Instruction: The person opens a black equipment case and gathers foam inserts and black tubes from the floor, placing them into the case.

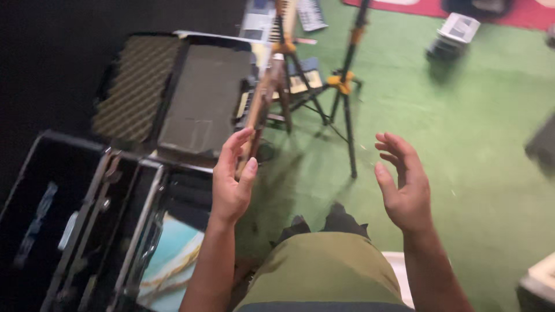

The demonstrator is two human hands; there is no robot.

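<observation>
Beyond both sets of fingers, green carpet (462, 115) lies bare to the right; open foam-lined cases (173, 92) crowd the left edge. A black tripod stand (347, 92) rises ahead. The left hand (231, 182) loosely cups a wooden instrument neck (260, 110), fingers half-curled; the right hand (404, 185) hangs spread, empty.

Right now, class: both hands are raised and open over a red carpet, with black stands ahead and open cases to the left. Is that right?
Not quite. The head view shows the carpet under the left hand and right hand is green; red shows only at the top edge. The black stands and open cases are as stated.
</observation>
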